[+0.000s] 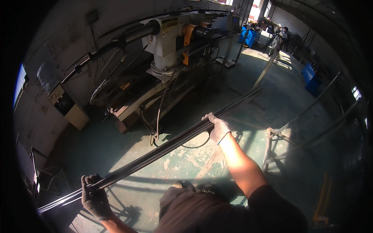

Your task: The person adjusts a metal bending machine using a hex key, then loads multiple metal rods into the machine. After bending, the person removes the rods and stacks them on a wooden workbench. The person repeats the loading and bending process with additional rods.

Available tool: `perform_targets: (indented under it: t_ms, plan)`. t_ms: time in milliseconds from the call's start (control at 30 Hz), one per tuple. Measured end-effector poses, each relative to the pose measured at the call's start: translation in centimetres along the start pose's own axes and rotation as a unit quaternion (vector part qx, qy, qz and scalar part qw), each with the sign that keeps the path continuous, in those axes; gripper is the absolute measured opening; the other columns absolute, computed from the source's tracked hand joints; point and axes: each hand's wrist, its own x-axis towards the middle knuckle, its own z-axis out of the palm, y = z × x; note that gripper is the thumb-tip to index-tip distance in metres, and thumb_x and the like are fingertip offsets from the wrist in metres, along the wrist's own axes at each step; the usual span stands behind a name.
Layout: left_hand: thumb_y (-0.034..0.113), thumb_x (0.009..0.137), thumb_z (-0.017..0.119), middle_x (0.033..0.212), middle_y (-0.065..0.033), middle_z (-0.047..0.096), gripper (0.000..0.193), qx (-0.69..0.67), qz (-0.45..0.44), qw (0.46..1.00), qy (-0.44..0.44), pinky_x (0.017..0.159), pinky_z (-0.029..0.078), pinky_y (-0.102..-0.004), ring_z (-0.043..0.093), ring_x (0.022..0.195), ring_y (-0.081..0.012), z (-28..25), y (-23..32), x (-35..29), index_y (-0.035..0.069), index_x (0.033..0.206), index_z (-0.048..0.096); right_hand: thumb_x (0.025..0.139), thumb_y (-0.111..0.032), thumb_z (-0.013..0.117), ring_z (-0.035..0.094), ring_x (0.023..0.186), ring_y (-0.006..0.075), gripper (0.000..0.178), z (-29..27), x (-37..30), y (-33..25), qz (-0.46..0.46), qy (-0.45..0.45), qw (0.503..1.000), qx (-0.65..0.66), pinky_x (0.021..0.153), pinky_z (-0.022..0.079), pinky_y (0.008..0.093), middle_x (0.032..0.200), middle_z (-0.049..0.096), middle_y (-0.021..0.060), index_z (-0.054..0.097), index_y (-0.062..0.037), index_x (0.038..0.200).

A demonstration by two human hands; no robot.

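A bundle of long, thin dark metal bars runs slantwise in front of me, from the lower left up to the right. Its near-left ends shine in the sun. My left hand, in a knitted work glove, grips the bundle close to that left end, thumb up along its side. Farther along, right of the middle, my right hand has its gloved fingers closed round the bars. Whether the bars are solid or hollow cannot be made out. The bundle is held above the floor, in front of my body.
Ahead stands a large grey machine with hoses and an orange part. A control cabinet is by the left wall. Metal frames stand at the right, with a blue machine beyond. Far back, another person is visible.
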Motion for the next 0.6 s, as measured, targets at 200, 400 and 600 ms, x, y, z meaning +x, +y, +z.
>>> perform_targets:
  t_ms: [200,400,600]
  plan:
    - [-0.001,0.115,0.061,0.124,-0.0133,0.077,0.031,0.196,0.157,0.965,-0.079,0.110,0.061,-0.0382,0.076,0.114,-0.0223,14.4,0.1,12.0,-0.010,0.143,0.068,0.112,-0.014,0.075,0.076,0.100,0.0275,0.013,0.8,17.0,-11.6,-0.059,0.015,0.998,-0.015,0.099,0.061,0.0451,0.101,0.081,0.0124,0.078,-0.0039,0.104]
    - [-0.015,0.098,0.064,0.125,-0.0135,0.075,0.038,0.389,0.283,0.876,-0.043,0.103,0.059,-0.0331,0.074,0.114,-0.0233,26.3,-4.6,17.6,-0.005,0.134,0.071,0.111,-0.009,0.074,0.078,0.096,0.0304,0.009,-0.9,38.8,-20.8,-0.098,0.043,0.994,0.032,0.097,0.063,0.0465,0.100,0.080,0.0138,0.077,-0.0011,0.107]
    - [-0.022,0.086,0.047,0.130,-0.0120,0.071,0.063,0.406,0.214,0.885,-0.081,0.109,0.052,-0.0269,0.068,0.123,-0.0186,41.0,-8.5,20.5,-0.003,0.143,0.066,0.113,-0.014,0.072,0.078,0.107,0.0319,0.014,1.6,58.3,-28.2,-0.113,-0.071,0.991,-0.015,0.097,0.066,0.0482,0.112,0.079,0.0139,0.073,-0.0006,0.117]
